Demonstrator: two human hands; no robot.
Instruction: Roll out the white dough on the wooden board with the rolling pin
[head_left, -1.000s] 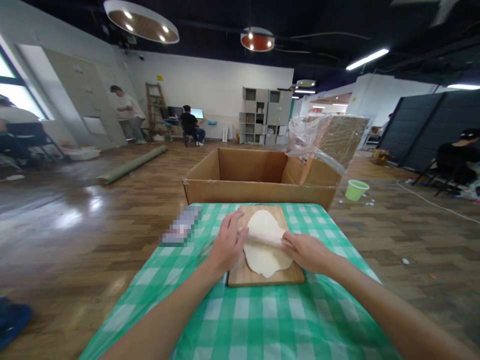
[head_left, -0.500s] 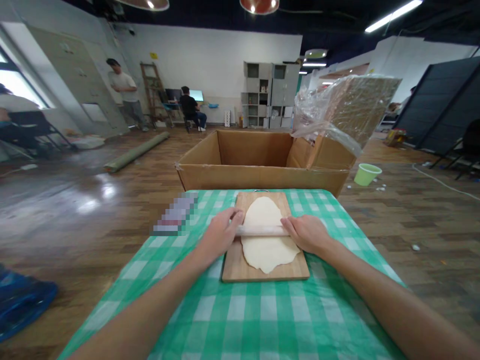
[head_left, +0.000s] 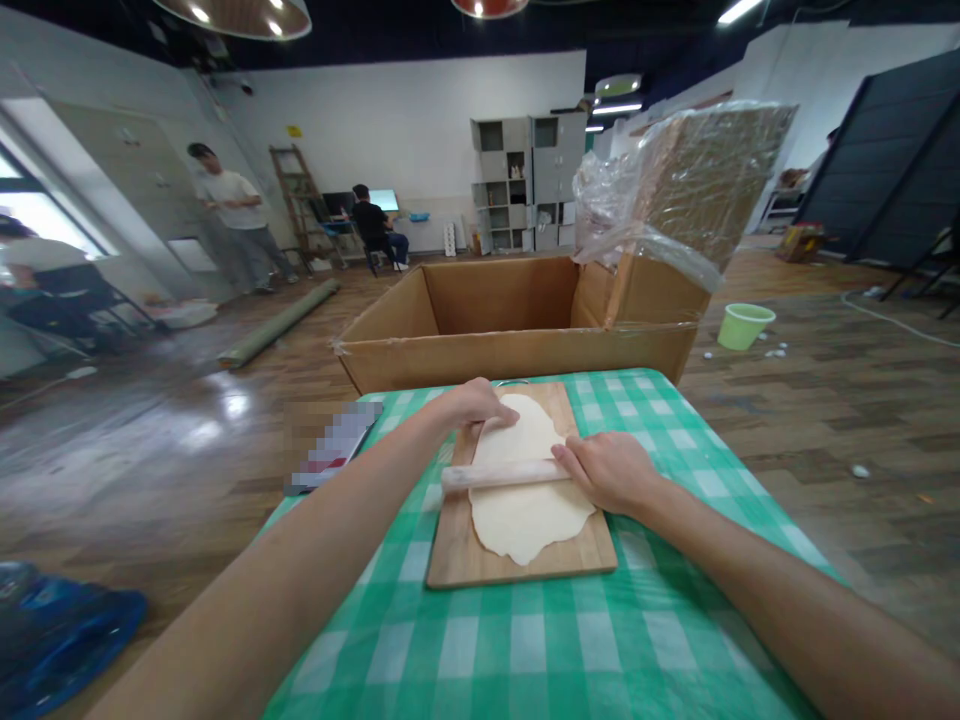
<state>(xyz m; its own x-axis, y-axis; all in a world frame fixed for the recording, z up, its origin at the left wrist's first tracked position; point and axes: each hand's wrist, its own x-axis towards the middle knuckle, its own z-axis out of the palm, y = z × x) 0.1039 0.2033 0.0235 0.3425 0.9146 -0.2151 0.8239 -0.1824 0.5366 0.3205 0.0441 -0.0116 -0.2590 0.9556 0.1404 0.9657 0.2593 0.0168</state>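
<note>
A flattened sheet of dough (head_left: 529, 520) lies lengthwise on a wooden cutting board (head_left: 450, 560). Across its middle rests a pale rolling pin (head_left: 502, 474), whose right end my right hand (head_left: 611, 470) grips. My left hand (head_left: 480, 405) is off the pin, at the upper left edge of the dough. Its thumb lies over the sheet, and the curled fingers seem to pinch the edge; the fingertips are partly hidden. The pin's left end is uncovered and sticks out past the dough.
The board sits on a green checked tablecloth (head_left: 480, 650). A blurred flat item (head_left: 337, 445) lies at the table's left edge. Beyond the table stands a large open cardboard box (head_left: 510, 355). A green bucket (head_left: 745, 328) is on the floor at right; several people are in the background.
My left hand has let go of the rolling pin and moved up to the dough's far left edge. The pin now slants slightly, still in my right hand. The view has shifted a little.
</note>
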